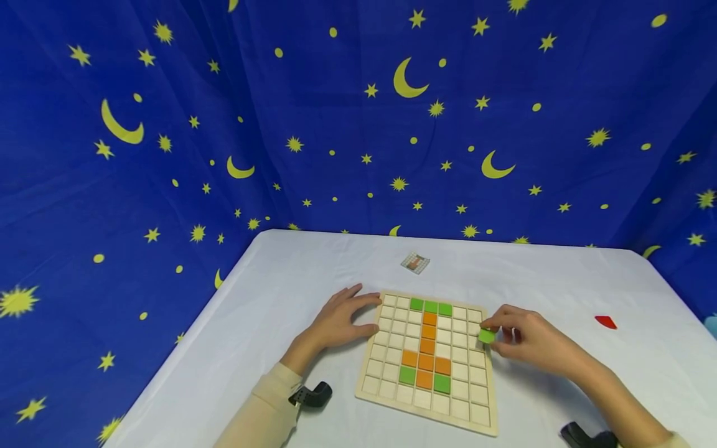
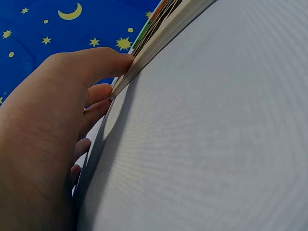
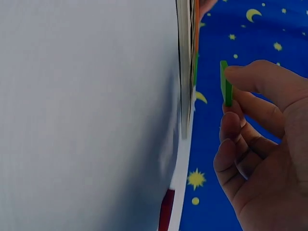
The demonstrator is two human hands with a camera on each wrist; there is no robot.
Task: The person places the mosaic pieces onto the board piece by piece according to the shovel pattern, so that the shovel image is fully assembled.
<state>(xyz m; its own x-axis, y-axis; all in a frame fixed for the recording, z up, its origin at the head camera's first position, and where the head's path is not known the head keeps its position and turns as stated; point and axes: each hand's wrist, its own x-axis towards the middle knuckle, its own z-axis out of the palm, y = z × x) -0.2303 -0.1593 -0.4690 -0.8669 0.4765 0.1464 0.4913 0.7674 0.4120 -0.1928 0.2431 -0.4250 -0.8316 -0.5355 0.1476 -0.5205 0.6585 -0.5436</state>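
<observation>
A wooden grid board (image 1: 390,392) lies on the table with flat square tiles in some of its cells. Three green tiles (image 1: 431,307) sit along the far row; below them runs a column of orange tiles (image 1: 428,331) that widens near the bottom, where two more green tiles flank it. My left hand (image 1: 335,320) rests at the board's left edge, thumb and fingertips touching the rim, fingers relaxed. With thumb and fingers my right hand (image 1: 526,336) pinches a loose green tile (image 3: 226,84), held above the board's right edge in the right wrist view.
Beyond the board lies a small card (image 1: 416,262) printed with a grid pattern. A red piece (image 1: 605,322) with a curved side is off to the right on the white-covered table (image 1: 313,261). Blue star-and-moon cloth (image 1: 358,124) hangs behind the table's far edge.
</observation>
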